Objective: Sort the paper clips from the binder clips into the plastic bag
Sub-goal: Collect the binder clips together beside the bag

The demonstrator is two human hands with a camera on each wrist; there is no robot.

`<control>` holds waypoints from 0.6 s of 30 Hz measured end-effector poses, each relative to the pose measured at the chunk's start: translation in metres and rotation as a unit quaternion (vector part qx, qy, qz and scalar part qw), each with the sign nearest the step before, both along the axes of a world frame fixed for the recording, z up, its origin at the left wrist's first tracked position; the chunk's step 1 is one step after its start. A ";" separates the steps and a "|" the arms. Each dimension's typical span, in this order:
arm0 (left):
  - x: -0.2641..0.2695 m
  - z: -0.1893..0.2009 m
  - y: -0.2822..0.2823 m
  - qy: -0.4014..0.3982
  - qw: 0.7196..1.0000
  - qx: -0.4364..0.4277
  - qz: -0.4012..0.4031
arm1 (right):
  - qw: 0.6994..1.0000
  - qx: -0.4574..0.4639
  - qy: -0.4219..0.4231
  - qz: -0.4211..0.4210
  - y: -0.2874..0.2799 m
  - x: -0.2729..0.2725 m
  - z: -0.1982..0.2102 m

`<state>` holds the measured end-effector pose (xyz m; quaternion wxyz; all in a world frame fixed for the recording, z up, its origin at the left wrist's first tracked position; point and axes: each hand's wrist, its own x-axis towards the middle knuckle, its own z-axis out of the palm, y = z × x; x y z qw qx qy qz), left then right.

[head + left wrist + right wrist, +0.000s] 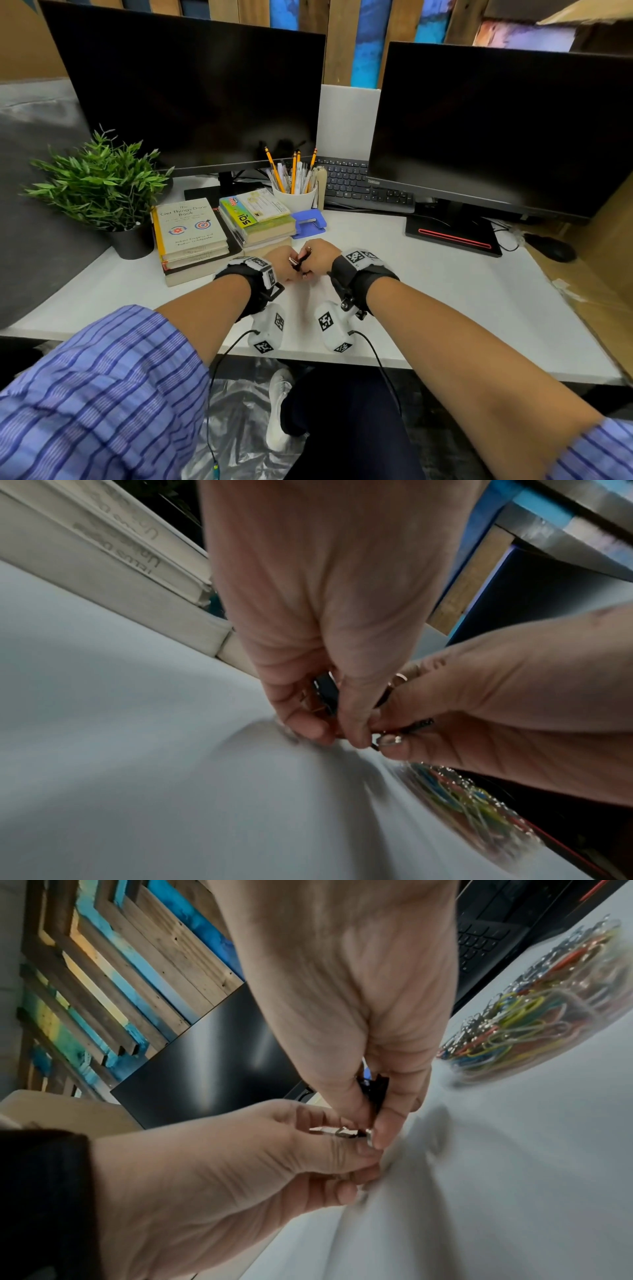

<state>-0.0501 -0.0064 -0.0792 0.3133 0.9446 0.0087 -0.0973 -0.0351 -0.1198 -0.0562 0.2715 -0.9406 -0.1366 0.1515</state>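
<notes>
Both hands are meeting fingertip to fingertip, the left hand (281,265) and right hand (317,255) pinching small black metal binder clips (374,1088) just above the smooth white table (428,291).

Both hands, left hand (281,265) and right hand (317,255), pinch black binder clips (301,261) above desk (445,291).

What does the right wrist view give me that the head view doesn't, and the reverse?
Only the right wrist view shows the pile of coloured paper clips, which seems to lie under clear plastic on the white desk, to the right of the hands.

Only the head view shows the wider layout: two dark monitors, stacked books, a potted plant, a pencil cup, a blue hole punch.

Both show the left hand and right hand meeting over the desk, fingers pinching a black binder clip with its wire handles.
</notes>
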 end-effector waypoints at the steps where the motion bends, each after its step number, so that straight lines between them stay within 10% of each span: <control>1: 0.002 0.003 -0.002 -0.009 1.000 0.005 -0.005 | 1.000 -0.001 -0.008 -0.002 -0.002 0.002 0.003; 18: 0.070 0.051 -0.091 0.024 0.993 0.073 -0.088 | 0.993 0.043 0.089 -0.067 -0.096 0.065 0.037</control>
